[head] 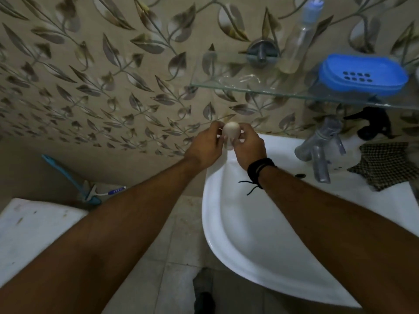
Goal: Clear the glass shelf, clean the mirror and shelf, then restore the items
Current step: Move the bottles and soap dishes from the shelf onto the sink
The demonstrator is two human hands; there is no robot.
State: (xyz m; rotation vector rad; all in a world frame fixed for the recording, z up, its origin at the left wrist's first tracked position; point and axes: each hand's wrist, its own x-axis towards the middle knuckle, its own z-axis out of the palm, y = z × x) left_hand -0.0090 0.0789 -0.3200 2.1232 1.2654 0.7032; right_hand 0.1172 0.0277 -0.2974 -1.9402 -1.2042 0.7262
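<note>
A small, rounded cream-white object [231, 132], too blurred to be named more closely, is held between both hands at the far left corner of the washbasin [229, 225], close to the leaf-patterned wall tiles [108, 71]. It is pinched from the left by the fingertips of the left hand [205, 147] and from the right by the fingers of the right hand [249, 148], so each grip is closed on it. A black corded band [259, 169] is worn on the right wrist.

The glass shelf [283, 91] is seen above and to the right of the hands, fixed to the wall by a metal bracket [263, 52]. A clear bottle with a pale blue top [299, 39] stands on it beside the bracket, and a blue soap dish [362, 74] with holes in its lid rests further right. Crumpled clear plastic [240, 79] lies on the shelf's left part.

Below the shelf a metal tap [319, 152] is mounted on the basin's far rim. A checked cloth [385, 165] lies on the rim to its right, and a black object [371, 122] that cannot be identified is seen behind it. At the left, a blue-handled tool [68, 175] and a toothbrush [113, 191] are seen beyond a white surface [34, 227].
</note>
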